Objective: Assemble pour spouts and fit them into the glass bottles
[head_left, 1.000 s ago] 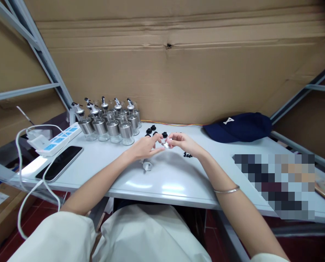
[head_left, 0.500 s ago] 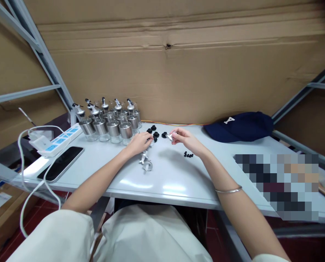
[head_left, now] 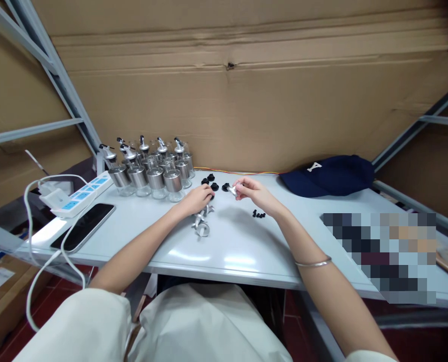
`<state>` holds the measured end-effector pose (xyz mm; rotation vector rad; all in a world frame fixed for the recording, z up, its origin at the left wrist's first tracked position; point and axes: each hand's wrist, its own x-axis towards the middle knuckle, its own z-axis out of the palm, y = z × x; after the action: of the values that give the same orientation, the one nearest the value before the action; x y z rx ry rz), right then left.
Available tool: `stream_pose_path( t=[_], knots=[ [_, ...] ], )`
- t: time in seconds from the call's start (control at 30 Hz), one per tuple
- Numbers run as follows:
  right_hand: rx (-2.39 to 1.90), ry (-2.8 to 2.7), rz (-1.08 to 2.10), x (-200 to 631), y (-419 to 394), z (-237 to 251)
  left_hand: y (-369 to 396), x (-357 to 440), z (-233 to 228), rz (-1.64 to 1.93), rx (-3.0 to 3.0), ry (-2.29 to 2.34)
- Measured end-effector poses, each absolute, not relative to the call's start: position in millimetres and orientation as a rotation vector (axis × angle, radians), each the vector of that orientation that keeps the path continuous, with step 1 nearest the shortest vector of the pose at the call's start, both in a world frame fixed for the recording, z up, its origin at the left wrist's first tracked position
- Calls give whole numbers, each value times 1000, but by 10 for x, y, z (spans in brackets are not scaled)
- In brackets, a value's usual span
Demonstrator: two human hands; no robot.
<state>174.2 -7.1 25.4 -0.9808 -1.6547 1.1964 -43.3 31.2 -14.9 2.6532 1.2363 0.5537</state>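
My right hand (head_left: 257, 193) is closed in a pinch on a small silver pourer spout (head_left: 232, 190), held above the table just beside a black round stopper (head_left: 226, 187). My left hand (head_left: 197, 199) rests low over the table with its fingers together, the fingertips on a black stopper (head_left: 212, 196) that they mostly cover. Several more black stoppers (head_left: 214, 186) lie just beyond those fingertips. On the near side of my left hand lie loose silver pourer spouts (head_left: 202, 230). Small black caps (head_left: 259, 214) form a little group below my right hand.
Glass bottles with steel bands (head_left: 156, 179), some topped with pourers, stand at the back left. Left of them are a power strip (head_left: 84, 193), white cables and a phone (head_left: 84, 227). A navy cap (head_left: 333, 176) sits at the back right. Cardboard (head_left: 246, 115) walls the rear.
My left hand has shifted slightly, with its fingertips now on a black stopper, and more of the silver spouts beside it show. My right hand keeps its hold, almost still.
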Motion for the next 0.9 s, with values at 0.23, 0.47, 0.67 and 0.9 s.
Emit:
stream_pose_path(
  t=[0.23, 0.47, 0.67, 0.9],
  knots=[
    [-972, -1666, 1181, 1751, -54, 239, 380, -523, -133, 733, 2554, 1270],
    [-983, -1644, 1116, 1749, -72, 239, 234, -484, -15, 1122, 2267, 1210],
    [-999, -1574, 1053, 1751, -83, 268, 81, -378, 115, 1117, 1550, 911],
    [-927, -1604, 1096, 1744, -117, 290, 45, -309, 72, 1089, 1251, 778]
  ],
)
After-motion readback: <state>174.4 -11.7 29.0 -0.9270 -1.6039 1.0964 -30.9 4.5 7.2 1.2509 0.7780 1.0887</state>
